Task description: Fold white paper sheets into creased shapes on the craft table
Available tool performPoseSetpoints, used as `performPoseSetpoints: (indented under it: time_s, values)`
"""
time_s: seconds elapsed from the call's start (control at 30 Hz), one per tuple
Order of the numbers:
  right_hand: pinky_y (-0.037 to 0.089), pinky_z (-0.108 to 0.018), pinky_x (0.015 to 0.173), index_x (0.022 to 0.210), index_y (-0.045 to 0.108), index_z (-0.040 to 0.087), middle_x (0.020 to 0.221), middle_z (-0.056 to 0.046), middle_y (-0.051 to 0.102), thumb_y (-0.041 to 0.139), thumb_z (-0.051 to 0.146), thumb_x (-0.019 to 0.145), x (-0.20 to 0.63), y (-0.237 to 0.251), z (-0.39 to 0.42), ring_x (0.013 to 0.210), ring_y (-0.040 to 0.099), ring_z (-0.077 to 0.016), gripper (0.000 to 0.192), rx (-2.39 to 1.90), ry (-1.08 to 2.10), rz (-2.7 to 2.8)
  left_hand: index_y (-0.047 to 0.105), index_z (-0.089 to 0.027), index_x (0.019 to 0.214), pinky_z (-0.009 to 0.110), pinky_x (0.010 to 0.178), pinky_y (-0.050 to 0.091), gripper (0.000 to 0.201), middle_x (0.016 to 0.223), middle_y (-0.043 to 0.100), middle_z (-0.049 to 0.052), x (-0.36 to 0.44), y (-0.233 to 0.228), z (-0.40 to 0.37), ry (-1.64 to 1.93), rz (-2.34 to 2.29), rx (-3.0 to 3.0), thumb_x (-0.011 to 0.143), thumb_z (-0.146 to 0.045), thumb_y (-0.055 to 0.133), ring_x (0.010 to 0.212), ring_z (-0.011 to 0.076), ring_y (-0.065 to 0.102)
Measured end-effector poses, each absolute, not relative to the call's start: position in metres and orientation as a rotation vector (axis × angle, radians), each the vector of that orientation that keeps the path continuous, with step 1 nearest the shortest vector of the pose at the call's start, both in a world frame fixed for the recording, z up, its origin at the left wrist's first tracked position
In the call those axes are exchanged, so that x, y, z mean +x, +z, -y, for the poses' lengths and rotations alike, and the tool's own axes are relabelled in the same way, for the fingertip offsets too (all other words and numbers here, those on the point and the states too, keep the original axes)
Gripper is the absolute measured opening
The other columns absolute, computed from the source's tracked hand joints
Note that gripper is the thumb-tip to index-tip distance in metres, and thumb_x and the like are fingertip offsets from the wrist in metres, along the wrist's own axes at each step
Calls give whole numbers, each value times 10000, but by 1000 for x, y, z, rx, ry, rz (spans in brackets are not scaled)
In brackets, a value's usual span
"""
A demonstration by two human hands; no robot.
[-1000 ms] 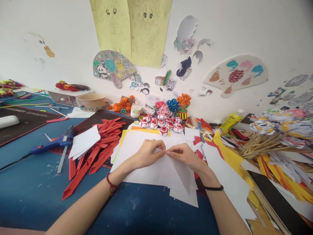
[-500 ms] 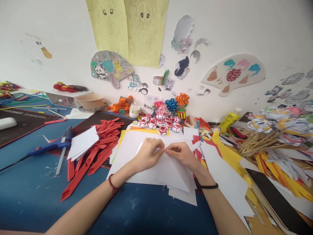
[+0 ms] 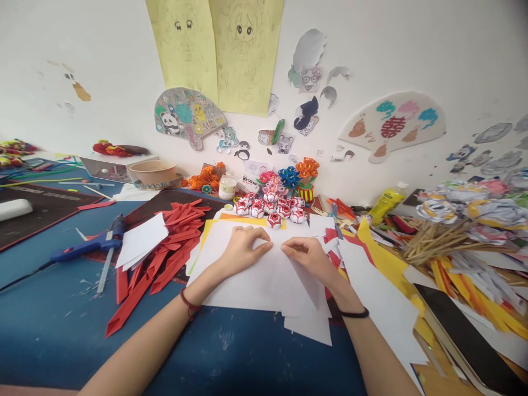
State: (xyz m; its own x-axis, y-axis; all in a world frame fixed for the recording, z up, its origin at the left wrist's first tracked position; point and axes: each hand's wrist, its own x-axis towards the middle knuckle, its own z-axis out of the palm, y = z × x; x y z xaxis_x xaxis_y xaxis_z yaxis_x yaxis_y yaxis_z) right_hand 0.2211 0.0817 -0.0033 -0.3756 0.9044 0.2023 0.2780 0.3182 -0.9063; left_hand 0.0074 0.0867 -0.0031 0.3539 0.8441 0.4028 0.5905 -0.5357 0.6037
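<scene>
In the head view my left hand (image 3: 246,250) is closed, thumb and forefinger tips pinched on white paper; the edge there is hard to make out. Just to its right, my right hand (image 3: 307,257) pinches a sheet of white paper (image 3: 299,291), whose shaded edge slants down below the fingers. A small gap separates the two sets of fingertips. Under both hands lies a stack of larger white sheets (image 3: 226,297), with yellow paper (image 3: 241,220) showing behind. Red and white paper roses (image 3: 274,220) stand in a cluster just beyond.
Folded red paper strips (image 3: 159,264) and small white papers (image 3: 140,239) lie left, beside a blue glue gun (image 3: 88,245). Rightward are paper scraps (image 3: 371,291), a phone (image 3: 466,335), a yellow bottle (image 3: 388,203) and paper flowers on sticks (image 3: 433,242). A bowl (image 3: 152,173) stands near the wall.
My fingertips, which met before, are now slightly apart: the left hand has shifted a little left and up, the right slightly right. The sheet below the right hand sits a little differently.
</scene>
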Motion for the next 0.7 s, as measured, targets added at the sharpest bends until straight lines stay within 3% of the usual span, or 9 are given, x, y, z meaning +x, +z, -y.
performPoseSetpoints:
  time_s: [0.1,0.4,0.7]
  values:
    - [471,-291,754,830,721,163,865,-56,718,628,402,811,227,-10,-89,817,625,-200,257,-1130,957,1877,683,-215,807,298,805,406,173,848,715,-3,0,-8,-96,945,-1352,2237,837,-351,580,807,183,618]
    - [459,-272,650,755,730,115,784,-74,727,669,372,713,237,-29,-102,719,628,-193,267,-1339,1082,1825,721,-202,765,264,731,445,205,831,738,10,6,-42,-111,930,-1360,2062,799,-360,596,783,182,649]
    - [482,-271,617,719,741,150,757,-71,738,617,265,727,230,-30,-98,685,659,-204,170,-1434,795,1945,741,-205,754,274,752,447,189,815,745,9,6,-42,-109,920,-1377,2043,784,-347,621,776,184,654]
